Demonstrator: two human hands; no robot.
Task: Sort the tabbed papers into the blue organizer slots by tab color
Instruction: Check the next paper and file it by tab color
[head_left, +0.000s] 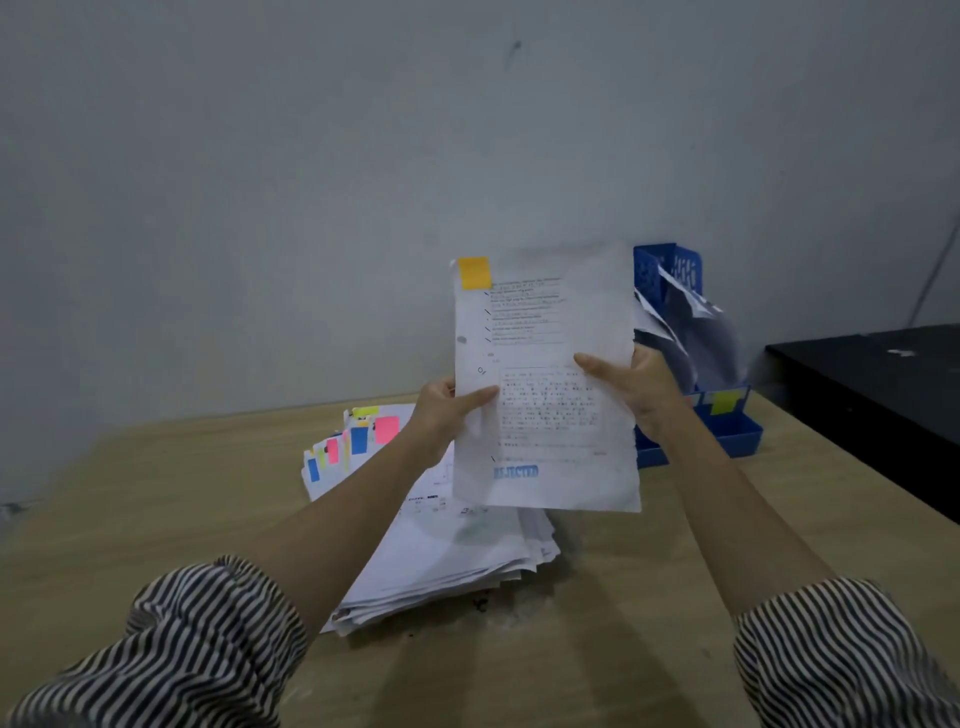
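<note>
Held upright above the worktop (156, 519), a printed sheet (550, 415) with an orange tab (475, 272) at its top left corner and a blue "REJECTED" stamp (516, 472) near the bottom. Pinched at its left edge by the left hand (447, 410), thumb across the front; gripped at its right edge by the right hand (641, 387), thumb likewise on the front, fingers hidden behind. Below and to the left, flat on the worktop, a thick stack of papers (447, 561) with pink, blue and yellow tabs fanned along its far left edge. Far right, just behind the right hand, the blue organizer (737, 436), already holding some curled sheets, a yellow tab showing at its front. Striped sleeves (208, 634) pushed up both forearms. At far right, a black surface (883, 395).
</note>
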